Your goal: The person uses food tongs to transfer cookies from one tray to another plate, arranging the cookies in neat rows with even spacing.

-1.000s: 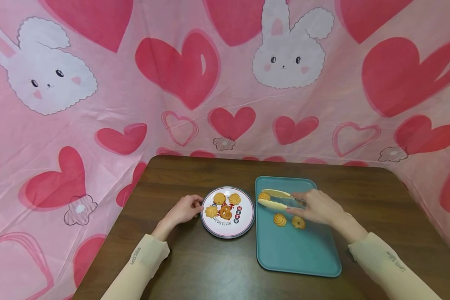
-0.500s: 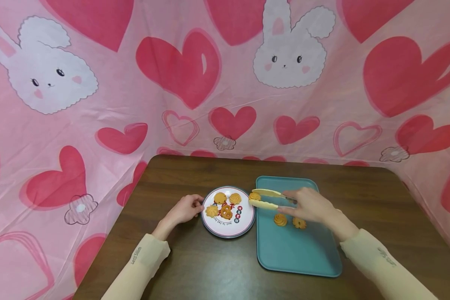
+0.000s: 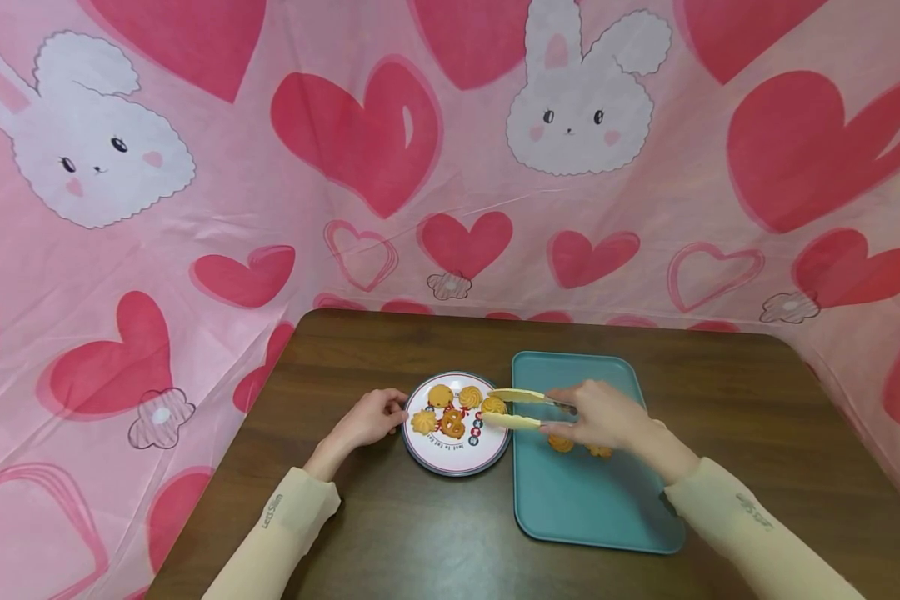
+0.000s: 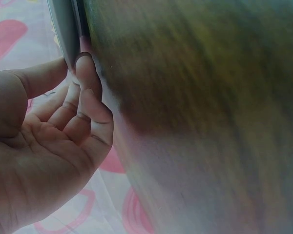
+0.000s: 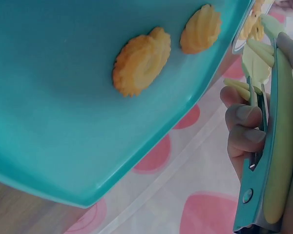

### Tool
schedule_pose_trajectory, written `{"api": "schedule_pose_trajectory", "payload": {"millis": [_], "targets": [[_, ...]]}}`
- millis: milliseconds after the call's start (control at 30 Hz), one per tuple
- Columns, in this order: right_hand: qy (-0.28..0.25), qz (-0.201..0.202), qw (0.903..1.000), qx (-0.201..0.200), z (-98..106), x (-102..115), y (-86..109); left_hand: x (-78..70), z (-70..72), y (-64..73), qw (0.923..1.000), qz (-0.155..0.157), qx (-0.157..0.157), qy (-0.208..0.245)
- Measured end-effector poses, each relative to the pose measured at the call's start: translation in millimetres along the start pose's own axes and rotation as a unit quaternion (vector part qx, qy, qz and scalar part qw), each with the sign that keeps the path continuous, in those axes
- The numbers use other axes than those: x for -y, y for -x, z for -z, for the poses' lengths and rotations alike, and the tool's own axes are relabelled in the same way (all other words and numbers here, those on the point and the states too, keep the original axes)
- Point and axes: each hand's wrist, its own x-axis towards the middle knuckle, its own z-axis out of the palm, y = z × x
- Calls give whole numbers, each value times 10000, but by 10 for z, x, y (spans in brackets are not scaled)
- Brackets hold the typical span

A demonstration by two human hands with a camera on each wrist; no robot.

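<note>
Head view, left hand: we see the left hand (image 3: 370, 418) pinching the near-left rim of the plate (image 3: 453, 460), thumb and fingers nearly together.
Head view, right hand: the right hand (image 3: 598, 414) grips the tongs (image 3: 516, 395), whose pale tips stand apart on either side of a swirled cookie (image 3: 493, 406) at the plate's right side; we cannot tell whether both tips touch it.
Plate cookies: we count four more, including a pretzel-shaped cookie (image 3: 452, 424).
Plate writing: we make out "Just to Eat", curved and inverted; the red badges' characters are too small to read.
Sleeve print: "Let's Slim" seems to run along the left sleeve (image 3: 273, 517); similar lettering on the right sleeve (image 3: 753, 510) is harder for us to read.
Teal tray: just right of the plate, the tray (image 3: 596, 508) bears two cookies, partly behind the hand.
Left wrist view: we see thumb and fingertip meeting at the rim, the other fingers bent.
Right wrist view: we see fingers curled around the tongs; the tray's two cookies lie apart.
</note>
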Motion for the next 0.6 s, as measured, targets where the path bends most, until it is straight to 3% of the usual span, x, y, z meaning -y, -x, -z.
{"api": "schedule_pose_trajectory", "payload": {"millis": [600], "targets": [[14,-149,9989,434,-76,68,-66,-6,9,1,10000,-64,-21,5]]}}
